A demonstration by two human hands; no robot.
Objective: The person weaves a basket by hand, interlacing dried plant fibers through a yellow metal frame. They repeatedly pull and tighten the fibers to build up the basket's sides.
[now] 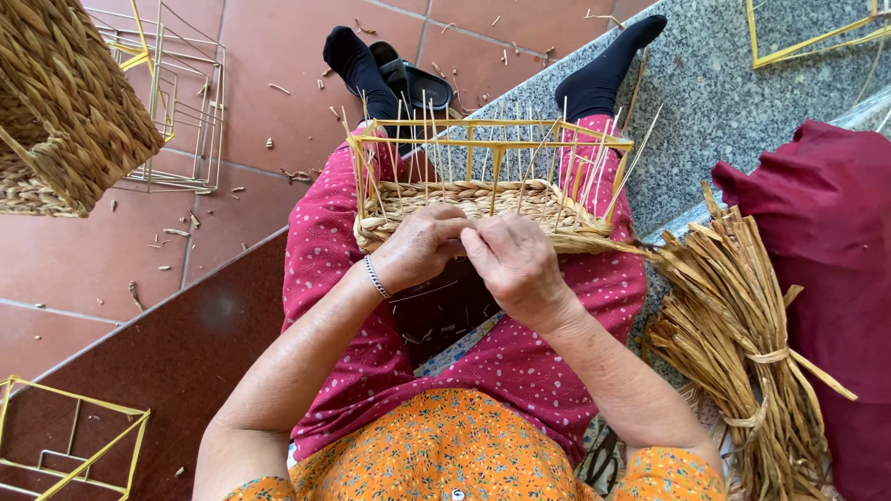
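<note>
Resting on the lap, a half-woven basket [483,199] on a yellow wire frame; left hand [418,246] and right hand [515,264] pressed together at its near rim, pinching a straw strand. Right of hands: one tied straw bundle [742,343], maroon cloth [826,241]. Left: one finished basket [65,102], two bare wire frames [181,93] on red tile floor [260,56].

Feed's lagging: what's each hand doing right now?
Left hand: closed, pinching the basket rim.
Right hand: closed on the straw at the rim.
</note>
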